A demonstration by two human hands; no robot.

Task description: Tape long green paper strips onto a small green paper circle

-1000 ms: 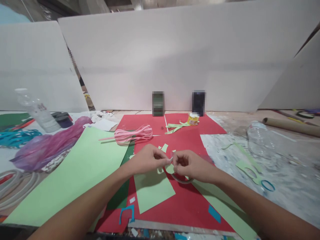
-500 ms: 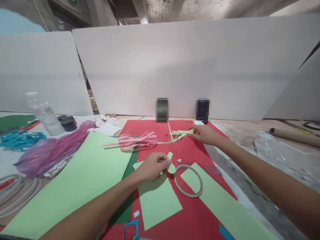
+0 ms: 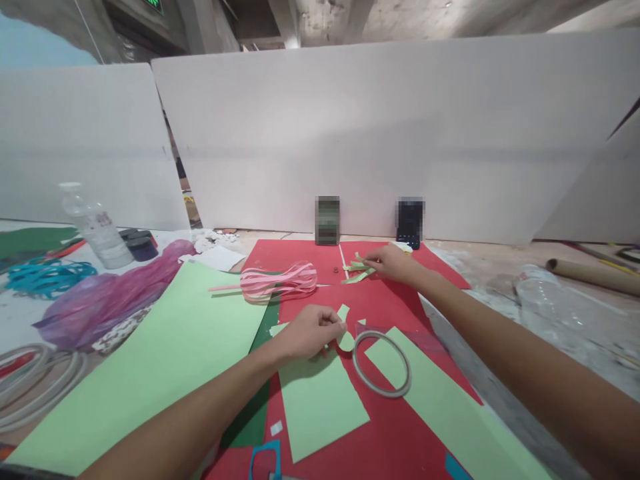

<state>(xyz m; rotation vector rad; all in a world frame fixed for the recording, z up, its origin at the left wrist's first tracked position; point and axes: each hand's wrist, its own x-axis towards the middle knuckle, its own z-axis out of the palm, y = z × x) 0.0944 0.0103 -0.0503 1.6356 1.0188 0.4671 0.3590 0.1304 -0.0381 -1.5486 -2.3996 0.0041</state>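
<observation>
My left hand (image 3: 315,331) pinches a small light green paper cutout (image 3: 346,341) with a rounded lower edge, held above a light green sheet (image 3: 323,413). Farther off, my right hand (image 3: 395,263) has its thumb and fingers closed on a small pile of light green paper strips (image 3: 356,277) lying on the red paper (image 3: 320,255). Just right of my left hand a thin grey ring (image 3: 389,394), perhaps a used-down tape roll, lies partly over a long light green piece (image 3: 450,400).
A looped pink strip bundle (image 3: 279,282) lies on the red paper and a large green sheet (image 3: 185,333). Two phones (image 3: 327,227) (image 3: 410,227) stand against the white board. To the left are a plastic bottle (image 3: 103,233), a pink bag (image 3: 105,300) and blue strips (image 3: 47,277).
My right hand has moved left over the paper strips, and some of them have shifted under its fingers. My left hand still holds the cutout in the same place. The view has shifted slightly.
</observation>
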